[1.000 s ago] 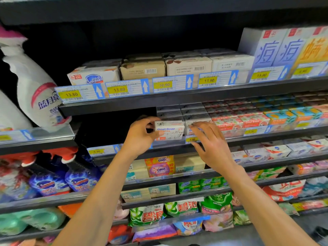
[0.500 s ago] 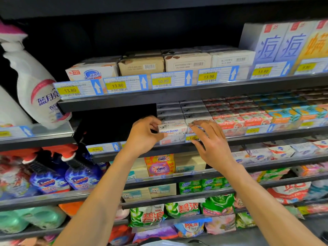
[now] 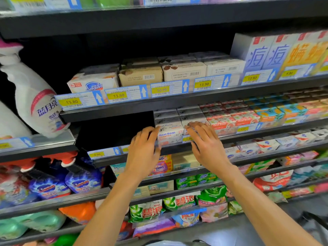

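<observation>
1. Head view, far left: a white laundry detergent bottle (image 3: 33, 98) stands on a side shelf, well apart from the work.
2. The left hand (image 3: 143, 151) is raised to the soap shelf (image 3: 275, 133). Its fingers are nearly straight and close together and grip nothing. The fingertips (image 3: 154, 130) touch the left end of the white Goat Soap box.
3. That Goat Soap box (image 3: 169, 134) sits at the shelf's front edge, leftmost in its row, just left of a yellow price tag (image 3: 188, 138). More white boxes of the same kind are lined up behind it.
4. Handling, as a judgement: 1 bar in a thin carton should be light. It should be stiff at the corners but easy to dent on its broad faces, and the printed card may be a little slick.
5. The best hold is probably across the 2 short ends, thumb on one and fingers on the other. The box would then need lifting slightly before it is drawn forward past the price rail.
6. The right hand (image 3: 207, 144) has its fingers spread and loosely straight and holds nothing. Its fingertips rest on the neighbouring white soap box (image 3: 195, 120), just beside the first.
7. Further right, red Goat Soap boxes (image 3: 220, 124) stand packed side by side. A careless pull on 1 carton could drag its neighbours askew.
</observation>
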Demonstrator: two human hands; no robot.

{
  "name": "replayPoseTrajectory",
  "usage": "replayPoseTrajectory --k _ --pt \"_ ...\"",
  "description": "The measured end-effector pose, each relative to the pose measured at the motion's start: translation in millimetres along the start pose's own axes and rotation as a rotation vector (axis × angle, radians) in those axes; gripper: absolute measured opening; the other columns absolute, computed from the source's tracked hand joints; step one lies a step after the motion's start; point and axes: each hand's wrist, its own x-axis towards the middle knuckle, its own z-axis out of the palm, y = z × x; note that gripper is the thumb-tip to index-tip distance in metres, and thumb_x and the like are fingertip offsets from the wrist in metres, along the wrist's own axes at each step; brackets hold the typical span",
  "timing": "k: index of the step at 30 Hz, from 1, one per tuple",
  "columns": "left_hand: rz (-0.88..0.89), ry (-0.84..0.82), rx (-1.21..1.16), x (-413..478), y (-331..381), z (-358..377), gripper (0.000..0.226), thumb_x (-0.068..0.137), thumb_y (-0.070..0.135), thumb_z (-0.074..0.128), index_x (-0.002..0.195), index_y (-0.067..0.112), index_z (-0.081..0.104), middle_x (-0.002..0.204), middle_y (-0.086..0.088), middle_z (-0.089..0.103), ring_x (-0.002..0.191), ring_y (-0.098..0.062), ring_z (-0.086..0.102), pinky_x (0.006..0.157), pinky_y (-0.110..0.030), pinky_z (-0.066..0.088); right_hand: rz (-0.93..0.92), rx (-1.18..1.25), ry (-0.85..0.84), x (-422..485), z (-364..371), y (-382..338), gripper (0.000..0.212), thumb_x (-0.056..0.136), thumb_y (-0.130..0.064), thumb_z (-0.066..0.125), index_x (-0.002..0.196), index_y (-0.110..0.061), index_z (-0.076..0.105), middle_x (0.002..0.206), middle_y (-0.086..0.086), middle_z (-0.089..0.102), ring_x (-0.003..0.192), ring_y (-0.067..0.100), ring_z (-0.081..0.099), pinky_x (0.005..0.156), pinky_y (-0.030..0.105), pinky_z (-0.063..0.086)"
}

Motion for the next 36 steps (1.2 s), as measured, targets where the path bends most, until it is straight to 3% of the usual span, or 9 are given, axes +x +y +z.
replayPoseTrajectory --k 3,6,13,17,25,29,33,36 --pt "0.051 0.058 0.030 -22.2 8.0 -3.7 0.064 0.086 0.014 0.069 0.147 0.011 0.049 0.147 -0.011 0.047 0.140 -0.033 0.042 0.117 -0.054 0.034 0.056 -0.025 -0.066 -11.0 -12.3 -10.7 0.059 0.094 -0.013 0.064 0.152 -0.013 0.049 0.158 0.011 0.045 0.148 0.033 0.039 0.127 0.049 0.024" --pt "0.092 0.054 -0.018 -45.2 16.8 -1.4 0.056 0.087 0.012 0.064 0.142 0.011 0.055 0.142 -0.011 0.051 0.137 -0.033 0.044 0.116 -0.050 0.037 0.114 -0.064 -0.106 -33.8 -23.9 -19.5 0.056 0.097 -0.017 0.061 0.151 -0.012 0.049 0.157 0.012 0.046 0.148 0.034 0.039 0.126 0.051 0.027" --pt "0.261 -0.286 -0.015 -63.9 33.1 40.9 0.055 0.084 0.032 0.063 0.136 0.013 0.056 0.140 -0.011 0.050 0.124 -0.035 0.050 0.100 -0.049 0.046 0.346 -0.207 -0.249 -124.3 -44.6 -37.4 0.056 0.095 -0.033 0.063 0.147 -0.012 0.057 0.153 0.013 0.053 0.142 0.036 0.047 0.121 0.050 0.032" --pt "0.380 -0.389 -0.028 -74.3 68.7 63.6 0.059 0.081 0.034 0.068 0.135 0.012 0.058 0.140 -0.013 0.053 0.128 -0.036 0.050 0.105 -0.050 0.045 0.532 -0.244 -0.376 -186.6 -67.3 -44.0 0.065 0.088 -0.035 0.068 0.148 -0.016 0.054 0.153 0.011 0.052 0.143 0.035 0.046 0.121 0.051 0.031" --pt "0.561 -0.524 -0.054 -94.1 188.6 109.5 0.057 0.082 0.038 0.066 0.134 0.015 0.058 0.135 -0.012 0.056 0.125 -0.035 0.051 0.106 -0.051 0.045 0.926 -0.304 -0.434 -317.0 -139.5 -26.3 0.062 0.094 -0.048 0.049 0.146 -0.015 0.055 0.148 0.011 0.053 0.138 0.036 0.048 0.119 0.052 0.035" --pt "0.614 -0.570 -0.062 -110.8 267.5 130.1 0.054 0.082 0.040 0.068 0.131 0.019 0.059 0.134 -0.007 0.056 0.123 -0.032 0.052 0.104 -0.048 0.044 1.043 -0.341 -0.415 -385.3 -191.8 -3.6 0.058 0.095 -0.048 0.055 0.142 -0.014 0.056 0.145 0.011 0.053 0.135 0.036 0.049 0.116 0.053 0.039" --pt "0.682 -0.585 -0.052 -129.3 350.8 149.1 0.056 0.088 0.045 0.051 0.136 0.016 0.058 0.136 -0.009 0.057 0.123 -0.032 0.054 0.104 -0.047 0.045 1.159 -0.389 -0.425 -453.9 -242.9 25.2 0.059 0.095 -0.047 0.057 0.143 -0.012 0.056 0.145 0.011 0.055 0.135 0.034 0.050 0.118 0.050 0.036" --pt "0.734 -0.595 -0.050 -139.2 412.2 163.3 0.060 0.085 0.042 0.065 0.137 0.014 0.059 0.137 -0.010 0.059 0.123 -0.032 0.055 0.103 -0.048 0.047 1.259 -0.386 -0.433 -499.2 -280.1 46.2 0.062 0.093 -0.047 0.064 0.144 -0.013 0.055 0.145 0.010 0.054 0.136 0.033 0.049 0.119 0.051 0.037"
